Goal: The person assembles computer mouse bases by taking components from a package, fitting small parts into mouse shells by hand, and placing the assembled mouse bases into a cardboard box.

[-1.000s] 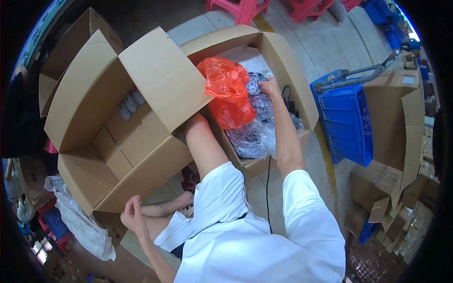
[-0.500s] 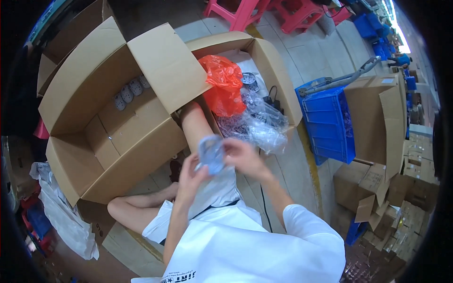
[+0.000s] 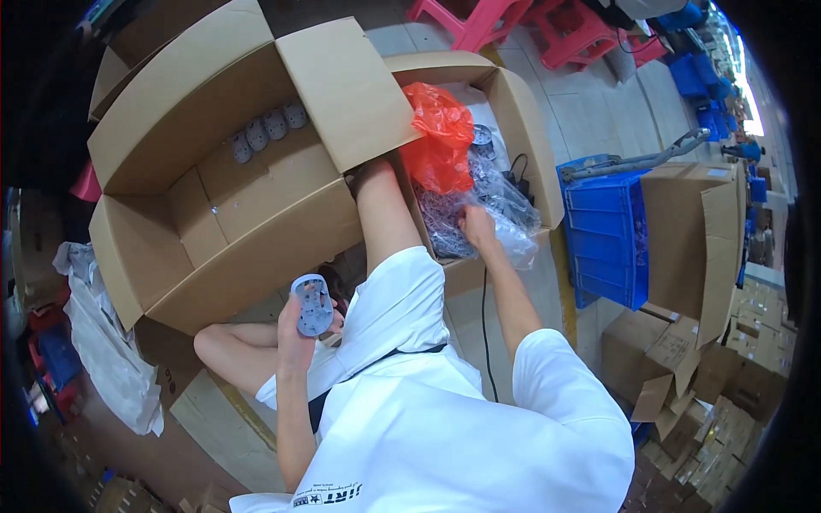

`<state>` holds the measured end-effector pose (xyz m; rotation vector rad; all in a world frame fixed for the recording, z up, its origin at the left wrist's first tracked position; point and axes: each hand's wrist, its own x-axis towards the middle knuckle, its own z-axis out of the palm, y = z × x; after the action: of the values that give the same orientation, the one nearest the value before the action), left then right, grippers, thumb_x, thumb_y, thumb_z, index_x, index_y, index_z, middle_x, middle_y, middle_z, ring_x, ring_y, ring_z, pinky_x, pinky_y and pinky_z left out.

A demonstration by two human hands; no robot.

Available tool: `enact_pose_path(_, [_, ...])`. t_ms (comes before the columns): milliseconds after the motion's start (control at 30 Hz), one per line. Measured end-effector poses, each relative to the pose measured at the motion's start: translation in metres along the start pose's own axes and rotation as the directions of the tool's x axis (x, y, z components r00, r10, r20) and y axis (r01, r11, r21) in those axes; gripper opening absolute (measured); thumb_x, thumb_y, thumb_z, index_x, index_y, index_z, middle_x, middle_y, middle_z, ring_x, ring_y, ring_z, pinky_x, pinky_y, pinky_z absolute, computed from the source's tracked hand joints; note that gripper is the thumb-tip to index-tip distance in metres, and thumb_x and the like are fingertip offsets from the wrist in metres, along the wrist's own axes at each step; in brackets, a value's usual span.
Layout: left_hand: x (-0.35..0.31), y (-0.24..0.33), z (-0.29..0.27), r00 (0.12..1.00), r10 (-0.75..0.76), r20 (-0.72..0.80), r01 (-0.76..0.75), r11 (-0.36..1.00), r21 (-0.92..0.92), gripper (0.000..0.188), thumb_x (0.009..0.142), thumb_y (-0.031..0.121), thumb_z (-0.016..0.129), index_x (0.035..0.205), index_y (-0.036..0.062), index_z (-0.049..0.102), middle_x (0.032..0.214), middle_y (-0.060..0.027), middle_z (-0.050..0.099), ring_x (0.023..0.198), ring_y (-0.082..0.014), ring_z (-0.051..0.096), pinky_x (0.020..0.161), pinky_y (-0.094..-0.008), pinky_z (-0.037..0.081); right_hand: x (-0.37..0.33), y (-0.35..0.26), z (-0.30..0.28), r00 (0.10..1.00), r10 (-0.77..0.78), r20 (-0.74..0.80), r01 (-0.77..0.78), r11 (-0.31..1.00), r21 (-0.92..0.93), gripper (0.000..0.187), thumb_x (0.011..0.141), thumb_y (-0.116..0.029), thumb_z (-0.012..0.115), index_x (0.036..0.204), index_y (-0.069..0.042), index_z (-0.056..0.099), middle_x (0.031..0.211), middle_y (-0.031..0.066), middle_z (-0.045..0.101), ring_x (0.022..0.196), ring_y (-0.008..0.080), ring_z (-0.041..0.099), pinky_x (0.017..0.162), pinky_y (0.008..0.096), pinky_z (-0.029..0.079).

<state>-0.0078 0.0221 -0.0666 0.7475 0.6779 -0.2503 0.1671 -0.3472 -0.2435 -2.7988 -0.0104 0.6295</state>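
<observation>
My left hand (image 3: 295, 340) holds a grey-blue oval plastic shell (image 3: 315, 316) with cut-out openings, above my folded leg. Its fingers wrap round the shell's edges. Over at the right-hand cardboard box (image 3: 523, 128), my right hand (image 3: 479, 227) reaches in with curled fingers, at a clear plastic bag (image 3: 511, 244) and a tangle of small clear-purple pieces (image 3: 445, 232). What its fingertips grip is hidden. A red plastic bag (image 3: 440, 141) lies just beyond that hand. Several similar grey shells (image 3: 256, 135) stand in a row inside the large left cardboard box (image 3: 256, 261).
A blue crate (image 3: 603, 239) on a trolley with a grey handle (image 3: 637, 162) stands to the right, beside more cartons (image 3: 637, 350). Pink stools (image 3: 475, 21) are at the back. A white plastic sheet (image 3: 111, 350) hangs at the left. A black cable (image 3: 486, 342) runs along the floor.
My hands have parted. The left has drawn down and left with the shell; the right has let go of it and reached forward to the clear bag. The view has shifted slightly.
</observation>
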Motion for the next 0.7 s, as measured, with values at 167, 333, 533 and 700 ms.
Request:
enact_pose_path(167, [0.002, -0.004, 0.006, 1.0, -0.015, 0.015, 0.017, 0.989, -0.146, 0.058, 0.097, 0.05, 0.037, 0.122, -0.0015, 0.05, 0.094, -0.0183, 0.063, 0.07, -0.0257, 0.063, 0.053, -0.0317, 0.053, -0.017, -0.002, 0.009, 0.954, -0.066, -0.293, 0.111, 0.984, 0.138, 0.017, 0.078, -0.015, 0.06, 0.085, -0.001, 0.065, 0.082, 0.0199, 0.065, 0.077, 0.0422, 0.061, 0.068, 0.0468, 0.049])
enact_pose_path(333, [0.001, -0.003, 0.008, 0.999, -0.023, 0.036, 0.029, 0.985, -0.171, 0.06, 0.097, 0.051, 0.036, 0.124, -0.0007, 0.049, 0.095, -0.0187, 0.062, 0.072, -0.0263, 0.064, 0.053, -0.0327, 0.053, -0.012, -0.01, -0.007, 0.851, 0.098, -0.516, 0.083, 0.945, 0.316, 0.018, 0.079, -0.018, 0.059, 0.086, -0.003, 0.066, 0.083, 0.0205, 0.065, 0.076, 0.0435, 0.061, 0.068, 0.0474, 0.049])
enact_pose_path(533, [0.006, -0.002, 0.008, 0.998, -0.05, 0.028, 0.054, 0.982, -0.179, 0.059, 0.097, 0.051, 0.037, 0.123, -0.0006, 0.049, 0.095, -0.0187, 0.062, 0.072, -0.0262, 0.064, 0.053, -0.0331, 0.053, 0.035, 0.065, -0.008, 0.952, 0.225, -0.209, -0.18, 0.96, 0.213, 0.02, 0.08, -0.02, 0.06, 0.088, -0.004, 0.068, 0.083, 0.0185, 0.067, 0.073, 0.0418, 0.06, 0.067, 0.046, 0.048])
enact_pose_path(700, [0.005, 0.0, 0.012, 0.999, -0.043, 0.01, 0.044, 0.985, -0.165, 0.058, 0.097, 0.05, 0.037, 0.123, -0.0005, 0.049, 0.094, -0.0186, 0.062, 0.071, -0.0258, 0.064, 0.053, -0.0333, 0.053, 0.044, 0.051, 0.01, 0.873, 0.28, -0.399, -0.196, 0.951, 0.238, 0.021, 0.079, -0.021, 0.06, 0.085, -0.002, 0.067, 0.083, 0.0177, 0.068, 0.071, 0.0402, 0.059, 0.066, 0.045, 0.048])
